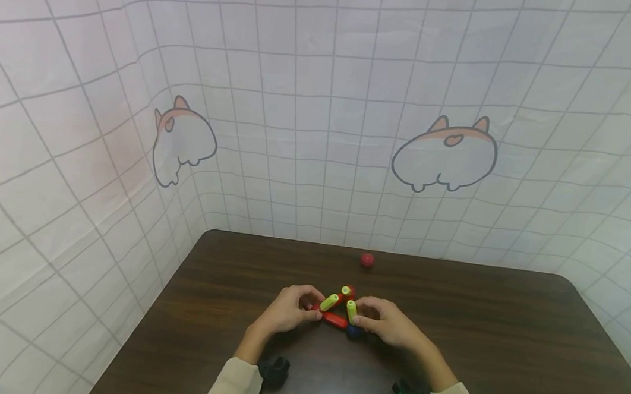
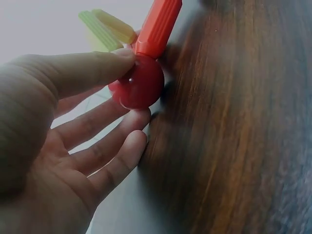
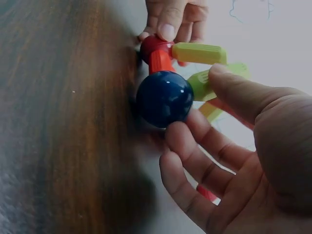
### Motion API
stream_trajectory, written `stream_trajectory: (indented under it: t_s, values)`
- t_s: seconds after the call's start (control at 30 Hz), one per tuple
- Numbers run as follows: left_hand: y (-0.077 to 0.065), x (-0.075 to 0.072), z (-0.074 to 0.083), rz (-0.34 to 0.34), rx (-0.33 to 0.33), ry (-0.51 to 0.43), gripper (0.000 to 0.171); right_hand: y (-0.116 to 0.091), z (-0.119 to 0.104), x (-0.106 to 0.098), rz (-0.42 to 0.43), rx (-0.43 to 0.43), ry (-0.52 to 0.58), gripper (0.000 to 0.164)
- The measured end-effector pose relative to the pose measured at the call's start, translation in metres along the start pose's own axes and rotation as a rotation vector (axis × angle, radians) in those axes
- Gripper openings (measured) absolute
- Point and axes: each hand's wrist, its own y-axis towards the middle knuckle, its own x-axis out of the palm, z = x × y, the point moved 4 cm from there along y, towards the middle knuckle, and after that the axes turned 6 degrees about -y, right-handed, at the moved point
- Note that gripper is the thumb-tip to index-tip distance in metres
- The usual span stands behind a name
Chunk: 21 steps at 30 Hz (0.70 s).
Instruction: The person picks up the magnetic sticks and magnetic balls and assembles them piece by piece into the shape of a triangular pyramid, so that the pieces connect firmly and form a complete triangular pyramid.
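Note:
On the table is a small frame of balls and ribbed sticks. My left hand (image 1: 287,310) pinches its red ball (image 2: 146,85) between thumb and fingers. A red stick (image 1: 334,320) links that ball to a dark blue ball (image 3: 163,102). With thumb and fingers, my right hand (image 1: 391,325) pinches the yellow-green stick (image 1: 352,312) rising from the blue ball; other fingertips are at the ball's side. Another yellow-green stick (image 3: 197,52) leans up from the red ball. At the frame's far corner stands a third yellow-green stick (image 1: 345,290), its base partly hidden.
A loose red ball (image 1: 367,260) lies near the back edge of the dark wooden table (image 1: 501,326). Behind and to the left hangs a white grid-patterned curtain (image 1: 319,132) with cartoon animal drawings. Dark bands are worn on both wrists.

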Motion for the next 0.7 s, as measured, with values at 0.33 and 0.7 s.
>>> stream_trajectory:
  t_s: [0.33,0.7]
  values:
    - [-0.0006,0.0009,0.0004,-0.014,0.004,-0.02,0.019,0.0018,0.0045,0.003,0.021,-0.004,-0.081,0.025]
    - [0.0005,0.0032,0.0007,-0.002,-0.011,-0.034,0.015,0.0006,0.0052,0.0033,0.011,-0.029,-0.11,0.025]
